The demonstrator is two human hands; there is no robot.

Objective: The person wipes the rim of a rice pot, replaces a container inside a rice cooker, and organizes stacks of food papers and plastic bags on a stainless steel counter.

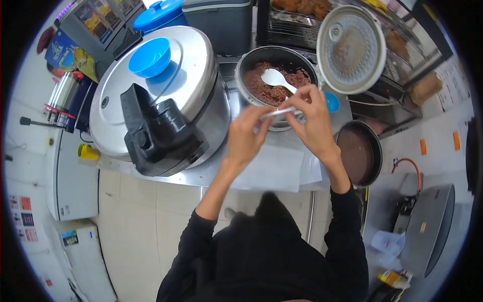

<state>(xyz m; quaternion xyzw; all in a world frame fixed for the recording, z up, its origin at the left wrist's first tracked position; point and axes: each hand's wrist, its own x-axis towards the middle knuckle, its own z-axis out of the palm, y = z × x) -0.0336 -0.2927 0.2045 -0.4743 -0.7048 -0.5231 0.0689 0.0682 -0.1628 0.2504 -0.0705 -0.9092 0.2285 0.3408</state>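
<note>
Both of my hands pinch a small, thin white item (278, 113), too small to name, just in front of the open rice cooker. The left end is between the fingers of my left hand (247, 132), the right end in those of my right hand (310, 119). Behind them, the cooker's pot (241, 75) holds reddish-brown cooked rice (269, 94), with a white rice paddle (274, 78) lying on it. The cooker's raised lid (351, 49) stands at the right. A sheet of white paper (275, 166) lies on the steel table before me.
A large steel cooker (203, 75) with a black handle (162, 132) and blue bowl (151, 56) stands left. Right are a small blue bowl (331, 102) and a round pan of brownish liquid (354, 154). Behind stand a grey bin (219, 34) and a food display cabinet (294, 32).
</note>
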